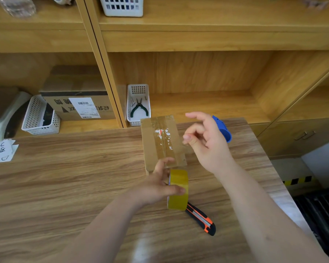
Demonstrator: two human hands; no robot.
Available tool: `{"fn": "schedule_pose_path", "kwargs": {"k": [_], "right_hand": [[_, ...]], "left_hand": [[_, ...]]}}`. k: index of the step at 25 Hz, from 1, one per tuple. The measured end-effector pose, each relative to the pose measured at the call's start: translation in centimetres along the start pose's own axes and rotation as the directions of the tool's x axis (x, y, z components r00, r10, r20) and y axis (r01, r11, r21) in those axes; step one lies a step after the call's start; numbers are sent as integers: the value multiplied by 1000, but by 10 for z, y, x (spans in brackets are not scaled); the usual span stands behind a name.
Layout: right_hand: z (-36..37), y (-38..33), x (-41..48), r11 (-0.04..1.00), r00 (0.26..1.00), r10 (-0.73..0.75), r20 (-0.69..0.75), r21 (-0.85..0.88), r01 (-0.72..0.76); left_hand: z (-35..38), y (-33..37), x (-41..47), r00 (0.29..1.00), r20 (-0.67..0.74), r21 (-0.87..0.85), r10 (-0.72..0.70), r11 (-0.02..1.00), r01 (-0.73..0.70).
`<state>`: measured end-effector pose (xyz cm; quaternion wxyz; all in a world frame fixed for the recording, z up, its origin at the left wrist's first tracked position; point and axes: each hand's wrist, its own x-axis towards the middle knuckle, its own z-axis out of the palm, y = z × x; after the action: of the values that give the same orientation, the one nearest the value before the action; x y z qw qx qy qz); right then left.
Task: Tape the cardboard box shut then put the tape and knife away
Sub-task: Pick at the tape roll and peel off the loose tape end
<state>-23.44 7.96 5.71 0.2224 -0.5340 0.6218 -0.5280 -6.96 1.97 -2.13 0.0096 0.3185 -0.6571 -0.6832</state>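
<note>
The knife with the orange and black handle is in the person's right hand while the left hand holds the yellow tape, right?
Not quite. The head view shows the knife lying on the table, not in the right hand, which is empty above the cardboard box. The left hand does hold the yellow tape.

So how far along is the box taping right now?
Flaps look closed on the cardboard box, with tape along its seam. The left hand holds the yellow tape roll at the near end; the right hand hovers empty. Left: cutting with the knife, then storing both.
</note>
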Motion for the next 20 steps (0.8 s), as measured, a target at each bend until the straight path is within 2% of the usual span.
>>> {"fn": "schedule_pose_path", "kwargs": {"k": [3,7,10,16,20], "right_hand": [[-15,-16,8,996,990,16,139,84,-28],[-16,-34,8,1000,973,-11,231,24,5],[-12,-39,5,998,969,-27,244,-39,38],[-5,-34,2,997,978,-45,203,-52,57],[-3,-29,-2,996,982,-56,181,-62,68]], "left_hand": [[-4,11,-6,995,-44,8,87,996,-87],[-7,26,-11,969,-146,99,197,978,-184],[-10,37,-13,949,-189,92,251,967,-238],[-19,50,-19,924,-205,52,323,946,-319],[-17,60,-25,842,-359,67,402,911,-407]]}}
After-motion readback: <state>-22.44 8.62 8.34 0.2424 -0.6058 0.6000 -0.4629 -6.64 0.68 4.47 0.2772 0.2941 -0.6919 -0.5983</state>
